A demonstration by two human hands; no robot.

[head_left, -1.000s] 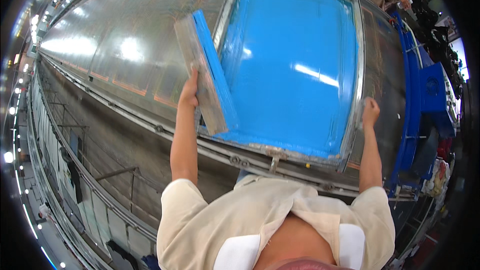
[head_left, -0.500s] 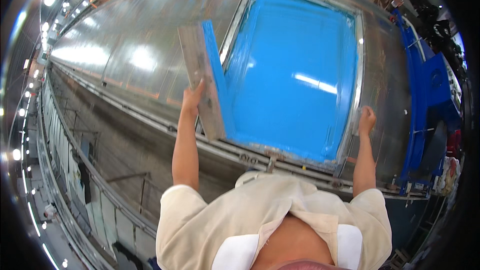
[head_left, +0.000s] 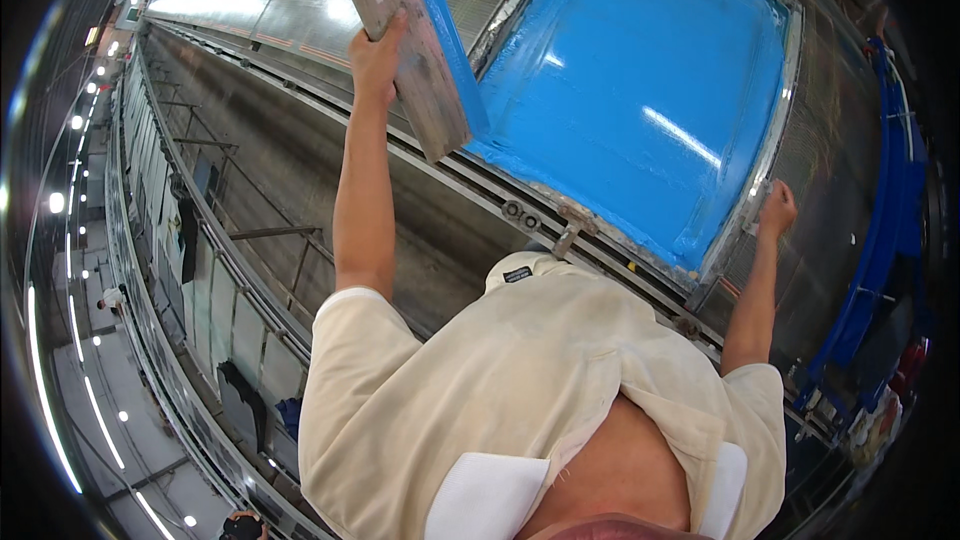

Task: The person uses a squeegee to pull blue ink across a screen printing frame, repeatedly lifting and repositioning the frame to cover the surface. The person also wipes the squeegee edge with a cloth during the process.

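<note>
Wooden squeegee (head_left: 422, 62) in left hand (head_left: 377, 62), now reaching the view's top edge

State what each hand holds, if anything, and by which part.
Left hand: the squeegee, by its wooden side. Right hand: beside the frame; any hold cannot be told.

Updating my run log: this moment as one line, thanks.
left hand: grips squeegee | right hand: beside frame, hold unclear | frame: blue inside
</note>
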